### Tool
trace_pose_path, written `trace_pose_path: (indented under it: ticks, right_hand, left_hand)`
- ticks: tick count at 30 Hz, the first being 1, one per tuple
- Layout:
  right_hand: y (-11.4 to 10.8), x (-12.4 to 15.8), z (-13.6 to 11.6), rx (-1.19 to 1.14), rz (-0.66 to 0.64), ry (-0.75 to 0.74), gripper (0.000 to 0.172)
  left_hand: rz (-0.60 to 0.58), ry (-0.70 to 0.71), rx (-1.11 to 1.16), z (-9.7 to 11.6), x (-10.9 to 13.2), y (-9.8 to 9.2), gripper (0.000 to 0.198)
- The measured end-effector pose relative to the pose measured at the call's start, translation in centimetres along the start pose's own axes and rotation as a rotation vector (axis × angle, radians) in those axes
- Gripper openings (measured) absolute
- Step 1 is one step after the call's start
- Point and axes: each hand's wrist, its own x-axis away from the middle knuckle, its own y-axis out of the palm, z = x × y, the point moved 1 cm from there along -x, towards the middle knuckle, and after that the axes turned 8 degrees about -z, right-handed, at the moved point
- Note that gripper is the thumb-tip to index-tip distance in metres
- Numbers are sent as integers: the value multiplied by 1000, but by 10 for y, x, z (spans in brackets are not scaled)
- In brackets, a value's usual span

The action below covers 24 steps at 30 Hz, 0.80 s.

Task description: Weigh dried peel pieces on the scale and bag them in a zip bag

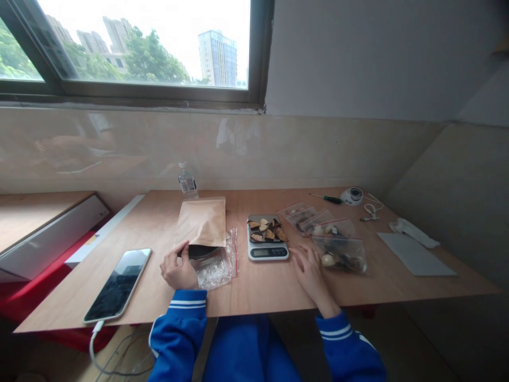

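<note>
My left hand (178, 269) pinches the lower left corner of a brown kraft paper bag (202, 220) between thumb and fingers. The bag's near edge gapes, showing a dark opening. Beneath it lie clear zip bags (214, 271) with red seals. A small white digital scale (268, 253) sits right of the bag, its platform heaped with dried brown and cream slices (264, 229). My right hand (310, 270) rests open at the scale's right edge, fingers stretched towards its buttons. I cannot tell whether a fingertip touches the scale. The display digits are too small to read.
Several filled zip bags (340, 254) lie right of the scale. Behind them are a green-handled screwdriver (332, 199) and a white camera (352, 196). A white sheet (415, 253) lies far right, a phone (119, 286) on a cable at left, a water bottle (187, 183) at the back.
</note>
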Motion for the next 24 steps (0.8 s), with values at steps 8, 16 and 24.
trace_pose_path:
  ticks: [8,16,24]
  right_hand:
    - [24,-56,-46,149,-44,-50,28]
    - [11,-56,-50,123,-34,-49,16]
    - [22,-62,-48,138,-49,-38,23]
  left_hand:
    - [-15,21,7,-4,1,2,25]
    - [-24,39,13,-3,1,3,25]
    - [-34,46,13,-5,1,3,24]
